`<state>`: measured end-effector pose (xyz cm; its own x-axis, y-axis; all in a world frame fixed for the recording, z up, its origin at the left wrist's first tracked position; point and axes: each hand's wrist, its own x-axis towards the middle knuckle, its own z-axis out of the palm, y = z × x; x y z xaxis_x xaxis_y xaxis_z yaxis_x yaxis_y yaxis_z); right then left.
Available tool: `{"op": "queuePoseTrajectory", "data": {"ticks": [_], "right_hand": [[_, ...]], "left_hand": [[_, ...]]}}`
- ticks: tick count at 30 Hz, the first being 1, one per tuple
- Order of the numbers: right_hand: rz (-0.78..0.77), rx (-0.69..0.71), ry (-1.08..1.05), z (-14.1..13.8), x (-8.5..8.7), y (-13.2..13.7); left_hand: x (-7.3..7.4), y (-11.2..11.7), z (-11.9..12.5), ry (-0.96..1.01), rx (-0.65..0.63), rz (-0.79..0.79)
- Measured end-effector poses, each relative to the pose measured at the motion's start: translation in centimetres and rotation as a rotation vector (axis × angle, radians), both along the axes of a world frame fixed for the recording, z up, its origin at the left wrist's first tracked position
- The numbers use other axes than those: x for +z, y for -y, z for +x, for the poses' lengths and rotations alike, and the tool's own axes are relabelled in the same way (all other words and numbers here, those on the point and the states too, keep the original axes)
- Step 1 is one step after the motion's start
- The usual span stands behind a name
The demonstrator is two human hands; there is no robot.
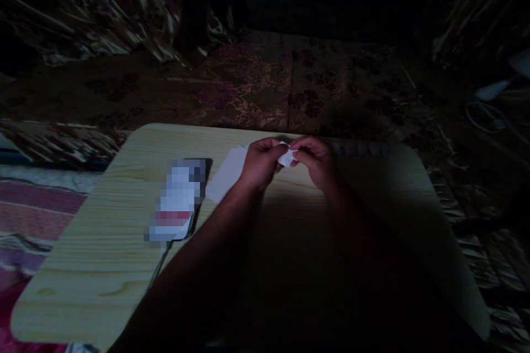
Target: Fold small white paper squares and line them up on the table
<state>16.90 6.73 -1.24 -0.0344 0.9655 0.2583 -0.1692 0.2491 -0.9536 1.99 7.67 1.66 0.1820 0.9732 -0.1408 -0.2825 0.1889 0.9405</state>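
Note:
A small piece of folded white paper [286, 156] is pinched between my two hands, above the far part of the wooden table. My left hand [261, 162] grips its left side, thumb lying over the top. On the right side, the fingertips of my right hand [315, 159] close on the paper's edge. Creases show on its face. Just left of my left hand, several white paper sheets [227, 175] lie on the table, partly covered by that hand and forearm.
A phone [176, 201] with a blurred screen lies on the left of the wooden table [91, 231], a cable running from its lower end. Along the far right edge sits a row of small dark round things [360, 149]. Patterned fabric [256, 83] lies beyond; a white cable [482, 121] is at right.

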Motion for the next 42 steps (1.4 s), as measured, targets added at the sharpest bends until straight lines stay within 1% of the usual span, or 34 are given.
{"op": "queuePoseTrajectory", "data": {"ticks": [6,12,14,18,20,22,29,34,42], "right_hand": [[-0.041,0.037,-0.054,0.2,-0.1,0.0],[-0.122,0.087,-0.091,0.4,0.1,0.2],[-0.147,0.107,-0.122,0.5,0.3,0.2],[-0.203,0.137,-0.187,0.7,0.8,0.1],[-0.222,0.157,-0.204,0.8,1.0,0.1],[-0.231,0.180,-0.211,0.9,1.1,0.2],[-0.224,0.239,-0.229,1.1,1.0,0.2],[-0.225,0.229,-0.203,1.1,1.1,0.2],[-0.230,0.209,-0.169,1.0,1.3,0.3]], "left_hand": [[0.1,0.0,-0.1,0.017,-0.020,0.000],[0.2,0.1,-0.3,0.018,-0.043,-0.025],[0.2,0.1,-0.4,0.044,-0.087,-0.052],[0.1,0.1,-0.8,0.108,-0.231,-0.122],[0.0,0.1,-0.8,0.117,-0.291,-0.127],[0.0,0.2,-0.9,0.120,-0.321,-0.121],[0.2,0.3,-0.9,0.117,-0.346,-0.107],[0.4,0.4,-0.8,0.097,-0.350,-0.105],[-0.1,0.2,-0.6,0.029,-0.339,-0.066]]}}
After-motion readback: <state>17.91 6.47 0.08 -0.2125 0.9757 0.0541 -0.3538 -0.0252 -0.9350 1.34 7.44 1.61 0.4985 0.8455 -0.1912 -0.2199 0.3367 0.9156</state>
